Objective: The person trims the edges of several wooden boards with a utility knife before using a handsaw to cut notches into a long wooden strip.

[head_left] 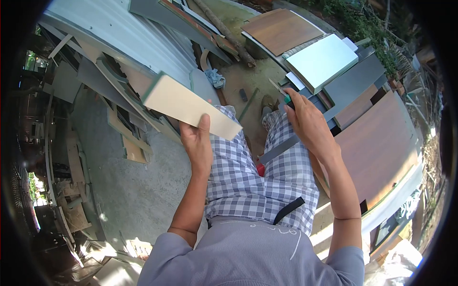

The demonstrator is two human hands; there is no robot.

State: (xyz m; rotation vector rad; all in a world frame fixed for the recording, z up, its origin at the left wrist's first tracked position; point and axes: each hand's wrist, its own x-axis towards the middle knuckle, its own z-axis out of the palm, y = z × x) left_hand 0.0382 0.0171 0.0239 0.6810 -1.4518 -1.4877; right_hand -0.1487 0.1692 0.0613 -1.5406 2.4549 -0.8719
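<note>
A cream board with a green edge [188, 106] is held up over my lap by my left hand [196, 140], with the thumb on its face and the fingers beneath. My right hand [307, 119] is wrapped round the green handle of a knife [278, 89], whose thin blade points up and left. The blade and the cream board are apart. A dark grey strip [279, 150] lies across my right thigh below the right hand. On my lap near the shirt hem rests a short black strip [289, 210].
Brown panels [374, 143], a white box-like panel [322, 62] and grey boards [355, 86] are stacked at the right. Corrugated metal sheeting [119, 28] and leaning boards [114, 90] fill the upper left. A blue crumpled cloth [215, 78] lies beyond my knees.
</note>
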